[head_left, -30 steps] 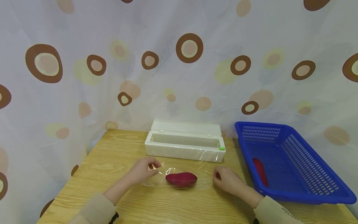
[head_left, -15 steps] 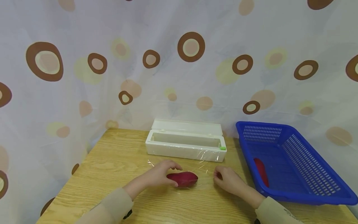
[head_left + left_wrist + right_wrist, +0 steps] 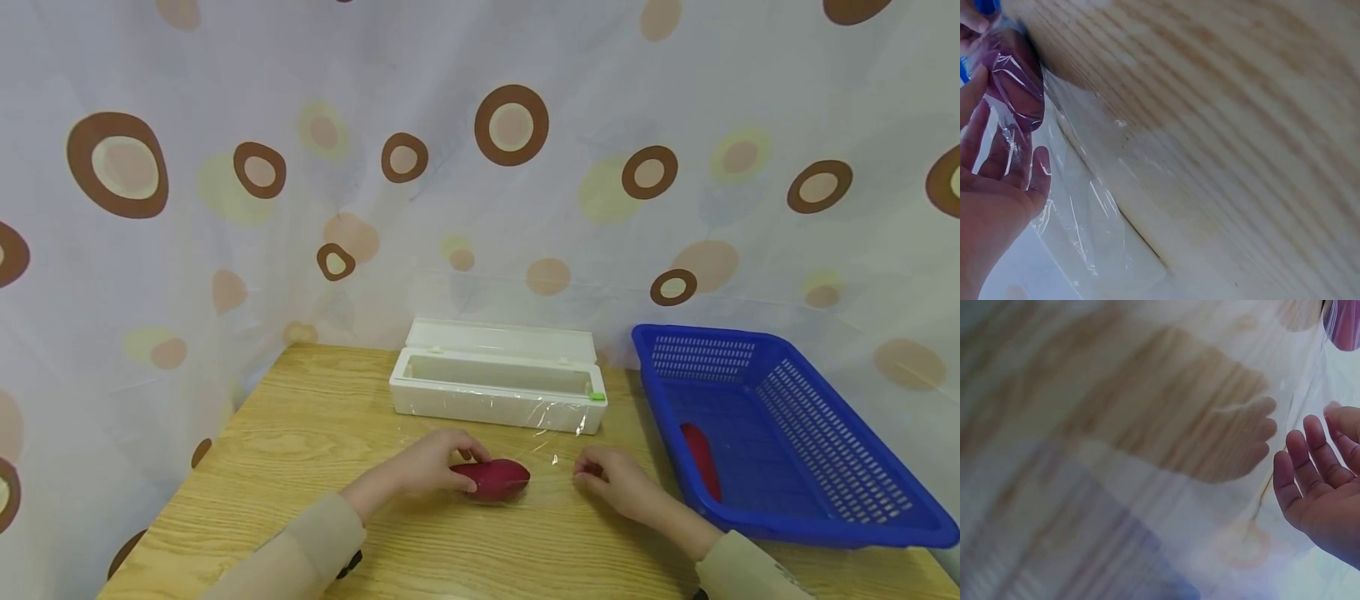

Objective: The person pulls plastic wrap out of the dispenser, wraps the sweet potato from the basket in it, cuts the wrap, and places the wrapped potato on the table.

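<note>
A purple-red sweet potato lies on the wooden table under clear plastic film. My left hand grips its left end, thumb on the near side and fingers on the far side. Shiny creased film covers the sweet potato in the left wrist view, close to my left fingers. Right of the sweet potato, my right hand is apart from it, fingers loosely bent. The right wrist view shows the right hand with thumb and fingers separated; whether they touch the film is unclear.
Behind the hands stands a white cling-film box, lid raised, with a green slider at its right end. A blue basket at the right contains another red sweet potato. A patterned curtain hangs behind the table.
My left hand has let go of the film's left side and moved right onto the sweet potato. My right hand stays nearly in place, its thumb and fingers now looser.
</note>
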`<state>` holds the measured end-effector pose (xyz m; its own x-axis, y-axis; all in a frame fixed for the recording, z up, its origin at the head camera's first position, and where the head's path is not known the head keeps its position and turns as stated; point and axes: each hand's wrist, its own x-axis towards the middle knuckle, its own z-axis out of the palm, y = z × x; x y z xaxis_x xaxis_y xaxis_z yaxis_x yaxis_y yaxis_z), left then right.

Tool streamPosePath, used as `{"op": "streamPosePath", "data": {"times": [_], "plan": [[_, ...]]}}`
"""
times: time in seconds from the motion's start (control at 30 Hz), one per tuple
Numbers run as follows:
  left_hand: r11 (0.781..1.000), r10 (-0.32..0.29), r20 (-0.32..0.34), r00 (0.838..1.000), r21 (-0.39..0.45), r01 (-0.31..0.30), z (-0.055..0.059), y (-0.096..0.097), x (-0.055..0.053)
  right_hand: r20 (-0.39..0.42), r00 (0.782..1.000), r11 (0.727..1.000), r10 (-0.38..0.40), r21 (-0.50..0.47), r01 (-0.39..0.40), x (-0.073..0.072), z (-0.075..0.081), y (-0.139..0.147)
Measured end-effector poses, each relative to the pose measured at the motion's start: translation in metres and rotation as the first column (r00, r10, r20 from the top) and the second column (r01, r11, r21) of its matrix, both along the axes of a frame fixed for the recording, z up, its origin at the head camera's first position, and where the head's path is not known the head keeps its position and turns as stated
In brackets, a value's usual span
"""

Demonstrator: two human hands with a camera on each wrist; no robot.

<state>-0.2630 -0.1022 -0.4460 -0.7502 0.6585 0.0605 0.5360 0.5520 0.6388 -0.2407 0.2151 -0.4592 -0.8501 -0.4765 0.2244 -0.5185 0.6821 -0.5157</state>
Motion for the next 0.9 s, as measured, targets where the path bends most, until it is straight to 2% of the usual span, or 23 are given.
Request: {"op": "streamPosePath", "data": {"times": [0.1,0.2,0.33,0.5,0.63,0.8,0.9], "plan": [[1.000,-0.014,0.023,1.000,0.024,0.013,0.001,0.000,-0.003,0.009,1.000,1.000,-0.003,-0.016,0.003,0.000,0.000,0.003],[0.999,-0.028,0.048,0.998,0.044,0.026,0.001,0.001,-0.006,-0.021,1.000,1.000,-0.013,-0.021,0.013,0.001,0.002,0.004],[0.998,-0.037,0.081,0.996,0.061,0.032,0.001,0.000,-0.009,-0.111,0.992,0.998,-0.054,-0.026,0.052,0.004,0.007,0.002],[0.997,-0.038,0.129,0.991,0.078,0.028,0.000,-0.002,-0.012,-0.250,0.965,0.997,-0.073,-0.032,0.068,0.010,0.013,-0.012],[0.995,-0.043,0.161,0.986,0.097,0.027,0.000,-0.002,-0.014,-0.331,0.943,1.000,0.000,-0.018,-0.007,0.013,0.014,-0.027],[0.993,-0.057,0.195,0.979,0.114,0.035,0.001,-0.001,-0.015,-0.324,0.934,0.987,0.153,0.007,-0.159,0.013,0.013,-0.047],[0.993,-0.062,0.195,0.979,0.115,0.040,0.001,-0.001,-0.017,-0.299,0.932,0.978,0.206,0.020,-0.210,0.012,0.011,-0.056]]}}
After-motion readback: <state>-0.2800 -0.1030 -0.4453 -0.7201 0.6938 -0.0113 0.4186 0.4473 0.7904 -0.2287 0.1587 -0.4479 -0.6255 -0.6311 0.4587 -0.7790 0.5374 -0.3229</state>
